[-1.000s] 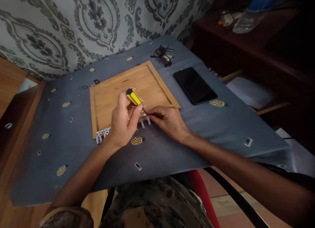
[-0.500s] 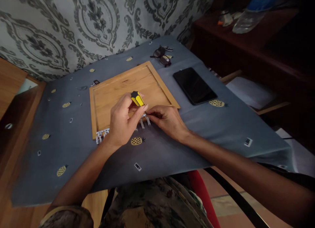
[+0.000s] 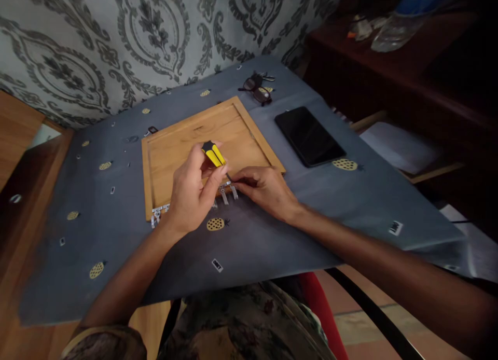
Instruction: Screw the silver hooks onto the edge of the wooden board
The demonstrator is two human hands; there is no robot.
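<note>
My left hand (image 3: 192, 194) is closed around a yellow and black screwdriver (image 3: 212, 153), whose tip points down at a metal hinge (image 3: 227, 190) on the near edge of a wooden cabinet door panel (image 3: 182, 142). My right hand (image 3: 266, 191) lies beside it, fingers pinched at that hinge and pressing it to the panel. A second metal hinge (image 3: 158, 215) sits at the panel's near left corner. The panel lies flat on a grey cloth with yellow fruit prints (image 3: 116, 230).
A black phone (image 3: 309, 136) lies to the right of the panel. Dark glasses (image 3: 257, 88) rest at the far edge by the patterned wall. Small screws are scattered on the cloth at left. A dark wooden shelf (image 3: 389, 64) with bottles stands at right.
The screwdriver handle has twisted and tilted slightly in my left hand over the hinge. My right hand has stayed on the hinge.
</note>
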